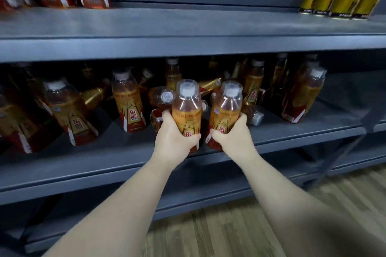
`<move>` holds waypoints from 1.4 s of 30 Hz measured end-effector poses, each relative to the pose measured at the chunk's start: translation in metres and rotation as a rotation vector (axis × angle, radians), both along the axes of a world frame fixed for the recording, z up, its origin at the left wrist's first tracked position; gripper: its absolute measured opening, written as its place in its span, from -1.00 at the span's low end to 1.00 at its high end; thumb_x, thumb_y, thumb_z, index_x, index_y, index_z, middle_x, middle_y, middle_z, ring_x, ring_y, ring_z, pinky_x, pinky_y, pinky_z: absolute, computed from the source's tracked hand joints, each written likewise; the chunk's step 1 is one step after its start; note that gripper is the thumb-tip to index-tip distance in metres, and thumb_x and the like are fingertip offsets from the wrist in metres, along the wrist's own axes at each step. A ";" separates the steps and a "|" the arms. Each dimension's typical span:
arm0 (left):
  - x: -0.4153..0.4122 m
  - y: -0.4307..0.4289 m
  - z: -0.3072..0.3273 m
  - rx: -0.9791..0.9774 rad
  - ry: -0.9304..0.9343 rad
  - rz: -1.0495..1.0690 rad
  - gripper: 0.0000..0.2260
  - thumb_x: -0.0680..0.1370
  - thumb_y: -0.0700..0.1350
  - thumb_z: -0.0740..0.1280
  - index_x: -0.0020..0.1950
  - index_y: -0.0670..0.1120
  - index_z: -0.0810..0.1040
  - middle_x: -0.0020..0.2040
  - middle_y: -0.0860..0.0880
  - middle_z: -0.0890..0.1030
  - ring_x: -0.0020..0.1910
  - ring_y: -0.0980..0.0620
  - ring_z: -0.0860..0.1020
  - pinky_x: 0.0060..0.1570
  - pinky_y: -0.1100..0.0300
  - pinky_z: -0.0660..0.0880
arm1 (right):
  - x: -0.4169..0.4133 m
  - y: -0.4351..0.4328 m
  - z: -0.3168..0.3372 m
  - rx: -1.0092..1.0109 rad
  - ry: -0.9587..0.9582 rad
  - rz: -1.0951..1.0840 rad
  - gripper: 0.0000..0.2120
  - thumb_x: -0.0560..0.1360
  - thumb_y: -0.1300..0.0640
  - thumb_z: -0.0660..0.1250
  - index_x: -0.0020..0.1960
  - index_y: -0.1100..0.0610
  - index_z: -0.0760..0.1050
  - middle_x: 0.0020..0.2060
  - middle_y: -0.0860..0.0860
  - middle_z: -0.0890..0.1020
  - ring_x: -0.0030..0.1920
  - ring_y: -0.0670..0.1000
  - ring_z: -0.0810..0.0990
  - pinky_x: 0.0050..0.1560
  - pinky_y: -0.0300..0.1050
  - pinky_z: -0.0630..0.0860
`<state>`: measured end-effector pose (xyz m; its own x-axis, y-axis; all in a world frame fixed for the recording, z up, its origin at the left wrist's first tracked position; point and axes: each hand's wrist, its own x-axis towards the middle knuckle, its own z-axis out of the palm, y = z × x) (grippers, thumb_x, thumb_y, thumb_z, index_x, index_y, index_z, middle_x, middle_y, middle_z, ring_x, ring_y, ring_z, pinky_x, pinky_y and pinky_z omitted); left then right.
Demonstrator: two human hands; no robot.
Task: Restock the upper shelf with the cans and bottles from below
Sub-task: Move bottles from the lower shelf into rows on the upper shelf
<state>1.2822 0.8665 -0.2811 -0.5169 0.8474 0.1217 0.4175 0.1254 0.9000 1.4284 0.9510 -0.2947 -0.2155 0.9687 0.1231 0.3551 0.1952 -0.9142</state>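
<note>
Each hand, left hand point(174, 137) and right hand point(231, 133), wraps a full bottle point(186, 110) at its labelled waist, likely heavy, smooth and slippery.

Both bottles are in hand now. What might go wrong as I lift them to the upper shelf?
1. The left hand and right hand grip the left bottle and right bottle low down; their tall tops may clip the upper shelf front edge going up.
2. The toppled bottles lie loose just behind the hands and might roll forward off the lower shelf.
</note>
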 end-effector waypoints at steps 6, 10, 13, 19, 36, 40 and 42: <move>0.021 -0.045 0.030 -0.108 -0.036 -0.075 -0.32 0.40 -0.13 0.56 0.26 0.19 0.16 0.01 0.20 0.52 -0.04 0.20 0.54 -0.19 0.37 0.44 | 0.026 -0.046 0.031 -0.144 -0.061 0.029 -0.32 0.37 0.12 0.57 0.28 -0.03 0.18 0.02 -0.14 0.52 0.02 -0.13 0.56 0.02 -0.14 0.50; 0.036 -0.073 0.057 -0.149 -0.071 -0.076 -0.28 0.40 -0.15 0.57 0.25 0.22 0.12 -0.01 0.22 0.50 -0.08 0.28 0.52 -0.29 0.47 0.41 | 0.045 -0.076 0.059 -0.220 -0.091 0.029 -0.31 0.35 0.13 0.58 0.25 -0.07 0.19 0.03 -0.11 0.55 0.04 -0.10 0.57 -0.03 -0.20 0.50; 0.045 -0.088 0.086 -0.163 -0.107 -0.070 -0.26 0.39 -0.12 0.58 0.29 0.24 0.12 0.03 0.25 0.49 -0.03 0.27 0.52 -0.23 0.47 0.40 | 0.057 -0.095 0.087 -0.246 -0.106 0.035 -0.29 0.34 0.14 0.60 0.26 -0.07 0.19 0.04 -0.15 0.54 0.02 -0.15 0.56 -0.10 -0.30 0.47; 0.052 -0.097 0.155 -0.139 -0.126 -0.093 -0.25 0.38 -0.13 0.58 0.28 0.28 0.13 0.10 0.19 0.53 0.03 0.20 0.56 -0.17 0.42 0.50 | 0.068 -0.109 0.157 -0.232 -0.128 0.036 -0.33 0.36 0.12 0.59 0.25 -0.06 0.22 0.03 -0.18 0.53 0.00 -0.20 0.54 -0.14 -0.36 0.44; 0.001 -0.094 0.283 -0.052 -0.007 0.044 -0.33 0.42 -0.08 0.56 0.24 0.23 0.12 0.09 0.18 0.48 0.08 0.12 0.52 -0.02 0.25 0.50 | 0.022 -0.079 0.294 -0.054 -0.153 0.156 -0.39 0.39 0.04 0.57 0.23 -0.04 0.23 0.03 -0.11 0.52 0.04 -0.04 0.53 0.01 -0.14 0.45; -0.014 -0.096 0.299 -0.043 0.038 0.108 -0.31 0.44 -0.10 0.54 0.38 0.10 0.16 0.12 0.14 0.46 0.09 0.11 0.49 -0.02 0.26 0.46 | -0.001 -0.071 0.307 -0.017 -0.169 0.203 -0.39 0.40 0.02 0.56 0.26 -0.01 0.24 0.08 -0.07 0.52 0.09 -0.01 0.54 0.05 -0.10 0.49; -0.020 -0.097 0.305 -0.036 0.036 0.141 -0.29 0.44 -0.10 0.55 0.41 0.06 0.16 0.15 0.10 0.48 0.11 0.09 0.50 -0.03 0.25 0.45 | -0.011 -0.067 0.310 -0.006 -0.174 0.226 -0.35 0.40 0.01 0.56 0.30 0.01 0.24 0.13 -0.05 0.53 0.11 0.00 0.55 0.08 -0.06 0.54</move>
